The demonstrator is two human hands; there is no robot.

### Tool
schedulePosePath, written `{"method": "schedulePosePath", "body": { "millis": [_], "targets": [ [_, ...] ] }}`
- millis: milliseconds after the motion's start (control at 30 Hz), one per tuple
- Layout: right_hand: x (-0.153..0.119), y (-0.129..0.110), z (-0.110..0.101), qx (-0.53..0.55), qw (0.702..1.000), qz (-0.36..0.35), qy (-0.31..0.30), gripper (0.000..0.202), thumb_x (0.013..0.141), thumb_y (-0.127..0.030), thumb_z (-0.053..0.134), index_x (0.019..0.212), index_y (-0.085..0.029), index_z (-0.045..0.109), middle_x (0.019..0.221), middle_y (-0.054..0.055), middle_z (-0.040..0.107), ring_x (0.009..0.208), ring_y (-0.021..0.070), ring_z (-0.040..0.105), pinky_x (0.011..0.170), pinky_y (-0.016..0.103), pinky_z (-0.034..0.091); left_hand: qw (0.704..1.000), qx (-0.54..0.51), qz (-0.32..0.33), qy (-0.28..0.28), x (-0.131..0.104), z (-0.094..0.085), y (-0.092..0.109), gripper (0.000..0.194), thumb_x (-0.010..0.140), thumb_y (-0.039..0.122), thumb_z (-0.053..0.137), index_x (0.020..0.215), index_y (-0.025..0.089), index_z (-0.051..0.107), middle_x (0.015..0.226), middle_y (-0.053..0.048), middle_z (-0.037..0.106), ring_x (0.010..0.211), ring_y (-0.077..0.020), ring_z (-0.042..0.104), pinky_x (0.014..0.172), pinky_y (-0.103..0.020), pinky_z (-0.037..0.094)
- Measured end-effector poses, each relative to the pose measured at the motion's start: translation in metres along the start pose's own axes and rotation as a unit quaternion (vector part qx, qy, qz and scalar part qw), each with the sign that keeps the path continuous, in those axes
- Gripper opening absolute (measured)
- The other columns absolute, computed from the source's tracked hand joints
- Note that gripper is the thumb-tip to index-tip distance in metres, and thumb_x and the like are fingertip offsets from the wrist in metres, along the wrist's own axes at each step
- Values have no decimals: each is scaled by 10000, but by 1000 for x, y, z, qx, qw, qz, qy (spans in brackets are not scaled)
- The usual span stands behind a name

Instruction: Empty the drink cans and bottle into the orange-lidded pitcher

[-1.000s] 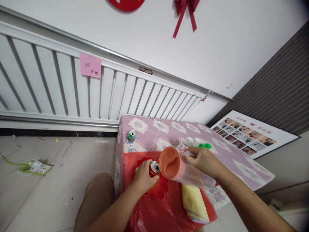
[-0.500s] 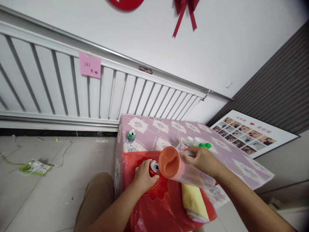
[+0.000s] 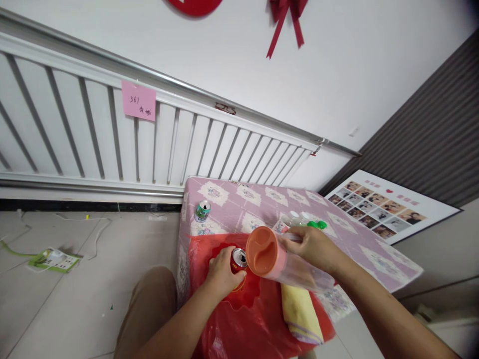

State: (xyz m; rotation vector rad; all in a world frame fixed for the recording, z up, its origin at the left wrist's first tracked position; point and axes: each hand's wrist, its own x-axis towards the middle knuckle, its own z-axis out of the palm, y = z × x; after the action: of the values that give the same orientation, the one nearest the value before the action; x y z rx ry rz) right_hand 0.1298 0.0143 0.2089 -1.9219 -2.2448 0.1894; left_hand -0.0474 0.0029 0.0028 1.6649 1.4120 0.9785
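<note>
My left hand (image 3: 223, 274) is wrapped round an opened red can (image 3: 238, 258) above a red scalloped tray (image 3: 245, 297). My right hand (image 3: 309, 245) grips the handle of a clear pitcher (image 3: 299, 271) with an orange lid (image 3: 263, 252). The pitcher is tilted, its lid end close beside the can's top. Whether any liquid flows between them cannot be made out. Under the pitcher lies a folded yellow cloth (image 3: 301, 314) on red plastic sheeting (image 3: 262, 334). A green can (image 3: 202, 211) stands upright at the table's back left.
The table (image 3: 277, 197) has a purple floral cover. Behind my right hand are clear bottles with green caps (image 3: 317, 225). A white radiator (image 3: 168, 144) runs along the wall. A photo board (image 3: 392, 207) leans at the right. A power strip (image 3: 56, 260) lies on the floor.
</note>
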Motion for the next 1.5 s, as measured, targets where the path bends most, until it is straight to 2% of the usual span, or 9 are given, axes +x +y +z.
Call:
{"method": "schedulePosePath", "body": {
  "millis": [433, 633, 1500],
  "targets": [
    [0, -1, -1, -3, 1000, 7, -8, 356, 762, -498, 518, 599, -186, 575, 517, -18, 488, 521, 126, 433, 481, 244, 313, 1000, -1, 6, 7, 0, 1, -2, 646, 653, 284, 744, 1242, 265, 480, 1296, -46, 592, 1204, -255, 542, 1011, -412, 399],
    [-1, -2, -1, -3, 1000, 2, -1, 359, 764, -488, 517, 554, -197, 523, 501, -30, 439, 506, 117, 399, 471, 243, 293, 1000, -5, 4, 8, 1, 2, -2, 666, 640, 271, 757, 1245, 267, 477, 1303, -46, 590, 1215, -254, 534, 1025, -412, 388],
    [-2, -2, -3, 10, 1000, -2, -8, 389, 772, -513, 517, 537, -207, 469, 496, -37, 408, 496, 110, 360, 475, 253, 277, 1000, -3, 0, 4, 0, -1, 1, 645, 649, 262, 749, 1237, 274, 482, 1305, -48, 588, 1212, -250, 535, 1019, -400, 391]
  ]
}}
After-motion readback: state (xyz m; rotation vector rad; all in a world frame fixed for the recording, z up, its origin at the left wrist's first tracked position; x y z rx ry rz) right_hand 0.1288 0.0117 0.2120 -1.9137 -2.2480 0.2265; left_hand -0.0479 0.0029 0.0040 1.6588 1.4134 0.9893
